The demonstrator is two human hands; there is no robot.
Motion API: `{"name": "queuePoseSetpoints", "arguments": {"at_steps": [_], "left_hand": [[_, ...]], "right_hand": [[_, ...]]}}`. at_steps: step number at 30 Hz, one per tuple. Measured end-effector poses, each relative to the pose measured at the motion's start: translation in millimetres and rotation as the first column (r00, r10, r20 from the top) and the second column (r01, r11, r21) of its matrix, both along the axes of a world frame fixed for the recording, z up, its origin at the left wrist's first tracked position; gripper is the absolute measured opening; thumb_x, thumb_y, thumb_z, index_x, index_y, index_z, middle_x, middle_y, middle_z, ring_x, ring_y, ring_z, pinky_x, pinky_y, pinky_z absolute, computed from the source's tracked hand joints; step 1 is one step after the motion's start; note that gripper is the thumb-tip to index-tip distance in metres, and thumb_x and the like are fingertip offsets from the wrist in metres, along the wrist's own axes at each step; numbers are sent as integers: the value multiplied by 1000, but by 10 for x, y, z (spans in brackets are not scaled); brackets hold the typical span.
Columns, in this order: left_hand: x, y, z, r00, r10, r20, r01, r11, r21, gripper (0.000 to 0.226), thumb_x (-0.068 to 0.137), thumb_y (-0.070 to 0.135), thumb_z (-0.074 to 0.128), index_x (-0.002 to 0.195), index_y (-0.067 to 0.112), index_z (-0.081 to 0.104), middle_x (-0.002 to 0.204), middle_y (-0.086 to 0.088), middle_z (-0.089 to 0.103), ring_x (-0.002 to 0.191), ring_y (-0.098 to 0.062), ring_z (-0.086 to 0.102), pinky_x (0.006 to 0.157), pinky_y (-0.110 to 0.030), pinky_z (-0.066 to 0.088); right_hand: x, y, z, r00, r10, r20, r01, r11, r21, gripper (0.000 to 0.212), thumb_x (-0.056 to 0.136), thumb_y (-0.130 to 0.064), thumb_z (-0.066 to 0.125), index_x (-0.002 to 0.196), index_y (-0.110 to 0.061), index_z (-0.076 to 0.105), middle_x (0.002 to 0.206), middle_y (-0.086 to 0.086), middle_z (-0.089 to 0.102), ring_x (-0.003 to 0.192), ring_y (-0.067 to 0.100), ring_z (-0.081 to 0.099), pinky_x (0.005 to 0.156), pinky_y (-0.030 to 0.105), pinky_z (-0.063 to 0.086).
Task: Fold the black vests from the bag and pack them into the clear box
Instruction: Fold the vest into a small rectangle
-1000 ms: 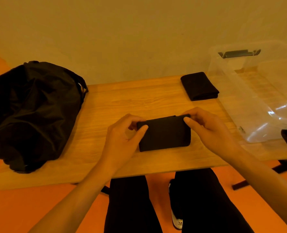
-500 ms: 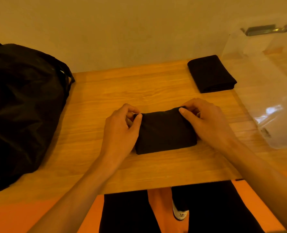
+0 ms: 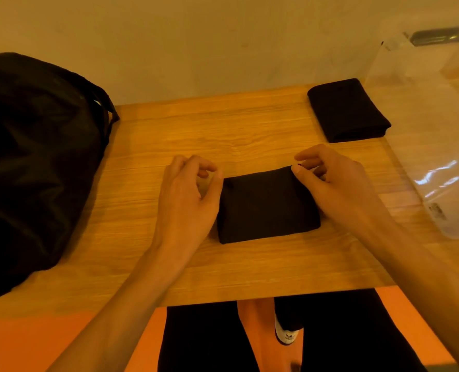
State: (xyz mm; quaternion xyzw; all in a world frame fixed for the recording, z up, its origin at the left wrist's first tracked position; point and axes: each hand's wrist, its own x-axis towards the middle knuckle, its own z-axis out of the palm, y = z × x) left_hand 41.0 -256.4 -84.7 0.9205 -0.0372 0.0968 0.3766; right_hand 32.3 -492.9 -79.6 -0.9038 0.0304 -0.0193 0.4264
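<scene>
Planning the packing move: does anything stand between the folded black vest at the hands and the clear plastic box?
Nothing visible does. Only bare wooden table lies between the near folded black vest, pinched by the right hand, and the clear plastic box. The second folded black vest lies farther back.

Black vest [image 3: 268, 205] — wood-grain table [image 3: 249, 130] (black bag [image 3: 34, 157]).

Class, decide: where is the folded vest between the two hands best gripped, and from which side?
Its short ends, left hand from the left, right hand from the right: the folded vest lies flat and wide, likely keeping folds together.
</scene>
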Motion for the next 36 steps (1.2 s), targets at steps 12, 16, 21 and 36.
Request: {"name": "queuePoseSetpoints", "arguments": {"at_steps": [12, 16, 21, 36], "left_hand": [[-279, -258, -174, 941, -302, -155, 337, 781, 526, 80, 98, 66, -3, 162, 17, -7, 170, -1, -10, 155, -10, -15, 126, -32, -9], [-291, -144, -224, 940, -263, -216, 339, 764, 549, 87, 91, 73, -5, 160, 21, -17, 169, 2, -18, 153, -10, -22, 127, -35, -8], [-281, 14, -118, 944, -233, -235, 325, 787, 524, 96, 84, 81, -9, 160, 23, -17, 168, 5, -22, 152, -9, -25, 127, -36, -7], [-247, -121, -243, 915, -359, -184, 403, 787, 468, 86, 91, 73, -13, 162, 24, -10, 169, 7, -15, 153, -5, -21, 127, -34, -7]], "right_hand": [[-262, 206, -204, 938, 344, -28, -280, 711, -645, 71, 102, -53, 0, 161, -13, 6, 169, 3, 0, 155, 11, -9, 128, 37, 2], [-301, 89, -228, 936, 339, -97, -322, 707, -630, 75, 97, -58, -9, 160, -17, -12, 167, -2, -19, 151, 5, -23, 127, 37, -4], [-308, -61, -141, 941, 321, -107, -320, 739, -593, 77, 94, -62, -11, 159, -20, -11, 167, -5, -17, 150, 2, -24, 127, 37, -6], [-109, 145, -230, 929, 358, -93, -337, 718, -609, 79, 93, -60, -7, 161, -20, -3, 169, -3, -6, 153, 7, -16, 126, 37, -9]]}}
